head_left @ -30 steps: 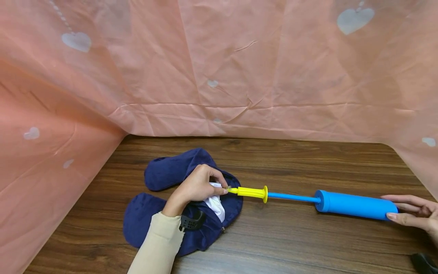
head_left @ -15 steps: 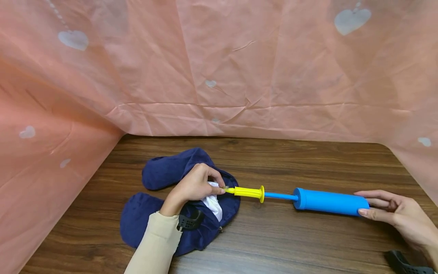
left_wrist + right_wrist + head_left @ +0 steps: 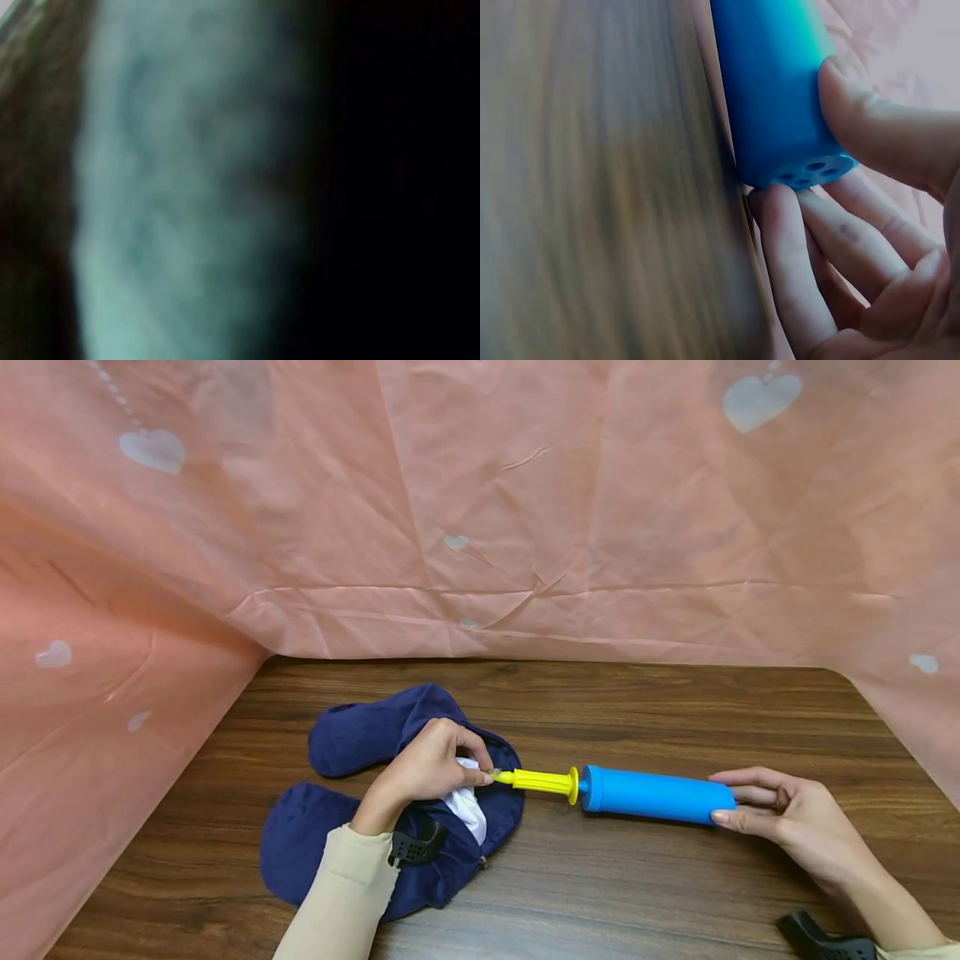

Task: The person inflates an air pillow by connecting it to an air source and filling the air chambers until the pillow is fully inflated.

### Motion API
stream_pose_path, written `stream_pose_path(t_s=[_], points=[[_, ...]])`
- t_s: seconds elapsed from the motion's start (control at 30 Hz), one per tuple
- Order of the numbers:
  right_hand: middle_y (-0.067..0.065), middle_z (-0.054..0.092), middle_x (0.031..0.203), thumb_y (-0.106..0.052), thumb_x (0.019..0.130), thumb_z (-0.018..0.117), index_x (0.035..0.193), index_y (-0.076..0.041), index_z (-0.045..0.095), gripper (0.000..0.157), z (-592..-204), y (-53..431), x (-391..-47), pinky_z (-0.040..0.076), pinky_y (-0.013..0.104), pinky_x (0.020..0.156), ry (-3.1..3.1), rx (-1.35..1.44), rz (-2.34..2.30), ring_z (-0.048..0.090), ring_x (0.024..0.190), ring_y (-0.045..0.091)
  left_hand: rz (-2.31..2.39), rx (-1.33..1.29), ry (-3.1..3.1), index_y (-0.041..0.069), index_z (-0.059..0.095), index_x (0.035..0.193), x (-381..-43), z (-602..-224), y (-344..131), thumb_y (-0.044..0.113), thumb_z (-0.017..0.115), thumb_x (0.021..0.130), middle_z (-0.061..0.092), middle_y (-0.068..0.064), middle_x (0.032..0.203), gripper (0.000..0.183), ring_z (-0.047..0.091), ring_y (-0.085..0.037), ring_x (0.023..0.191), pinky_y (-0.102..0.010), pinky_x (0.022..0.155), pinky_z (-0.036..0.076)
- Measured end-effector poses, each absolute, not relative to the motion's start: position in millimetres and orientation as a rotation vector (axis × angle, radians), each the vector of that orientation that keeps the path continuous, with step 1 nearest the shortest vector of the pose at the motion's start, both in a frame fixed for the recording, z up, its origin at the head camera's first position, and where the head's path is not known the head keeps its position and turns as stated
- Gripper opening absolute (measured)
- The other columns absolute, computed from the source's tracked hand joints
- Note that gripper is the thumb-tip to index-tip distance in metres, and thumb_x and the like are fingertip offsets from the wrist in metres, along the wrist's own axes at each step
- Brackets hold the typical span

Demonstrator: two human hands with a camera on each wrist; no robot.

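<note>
A hand pump with a blue barrel (image 3: pixel 652 795) and a yellow handle (image 3: pixel 543 782) lies level across the middle, its barrel nearly against the yellow flange. My right hand (image 3: pixel 795 818) grips the barrel's far right end; in the right wrist view the thumb lies along the barrel (image 3: pixel 776 82) near its holed end cap. My left hand (image 3: pixel 435 764) pinches a small clear piece at the pump's yellow tip. Under that hand lies a navy U-shaped neck pillow (image 3: pixel 367 739) with white fabric (image 3: pixel 468 810) showing from its opening. The left wrist view is too blurred to read.
The brown wooden tabletop (image 3: pixel 600 893) carries everything. A pink sheet with white hearts (image 3: pixel 495 510) hangs behind and along both sides. Black wrist devices (image 3: pixel 825 937) sit on both wrists, the left one against the pillow.
My right hand has pushed the blue barrel leftward along its rod, so the rod between barrel and yellow handle has almost disappeared. My left hand keeps its pinch at the tip.
</note>
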State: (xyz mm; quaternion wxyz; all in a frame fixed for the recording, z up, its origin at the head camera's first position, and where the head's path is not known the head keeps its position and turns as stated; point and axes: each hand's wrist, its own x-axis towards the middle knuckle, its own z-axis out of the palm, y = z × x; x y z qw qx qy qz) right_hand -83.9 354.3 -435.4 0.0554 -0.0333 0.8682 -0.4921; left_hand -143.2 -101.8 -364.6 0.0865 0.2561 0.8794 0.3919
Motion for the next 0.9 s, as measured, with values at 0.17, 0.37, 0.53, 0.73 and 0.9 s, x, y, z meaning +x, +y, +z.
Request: stream_pose_path(t_s=[0.17,0.37,0.53,0.73,0.9], points=[[-0.026,0.077,0.114,-0.021,0.096,0.083,0.140,-0.005,0.068,0.049,-435,342,-86,0.061,0.022,0.080,2.640,-0.116,-1.481,0.066,0.105,-0.014,1.177,0.758,2.620,0.012,0.083,0.080,-143,-365,-104,0.005,0.088,0.086,0.079,0.001,0.081,0.011,0.059,-0.010,0.066,-0.020,0.060,0.045],[-0.031,0.073,0.118,-0.021,0.096,0.083,0.140,-0.010,0.070,0.047,-436,355,-86,0.059,0.022,0.078,2.670,-0.121,-1.441,0.064,0.107,-0.017,1.180,0.775,2.606,0.013,0.082,0.083,-145,-370,-101,0.006,0.087,0.088,0.080,0.002,0.083,0.009,0.059,-0.008,0.070,-0.020,0.064,0.046],[-0.035,0.071,0.117,-0.017,0.097,0.081,0.141,-0.010,0.070,0.045,-440,388,-84,0.059,0.020,0.077,2.710,-0.097,-1.439,0.063,0.106,-0.019,1.165,0.773,2.604,0.013,0.083,0.085,-147,-371,-97,0.008,0.087,0.089,0.080,0.002,0.085,0.008,0.060,-0.009,0.070,-0.021,0.065,0.047],[-0.039,0.069,0.113,-0.013,0.101,0.076,0.141,-0.026,0.071,0.042,-450,437,-77,0.054,0.017,0.074,2.705,0.023,-1.442,0.065,0.099,-0.017,1.175,0.774,2.583,0.012,0.084,0.087,-148,-371,-95,0.009,0.087,0.089,0.081,0.001,0.088,0.005,0.062,-0.011,0.071,-0.022,0.064,0.049],[-0.039,0.069,0.111,-0.006,0.102,0.071,0.131,-0.046,0.068,0.048,-461,471,-73,0.053,0.015,0.071,2.683,0.068,-1.512,0.069,0.092,-0.010,1.170,0.759,2.586,0.014,0.084,0.086,-147,-369,-96,0.010,0.086,0.090,0.081,0.001,0.087,0.006,0.062,-0.010,0.071,-0.022,0.065,0.049]])
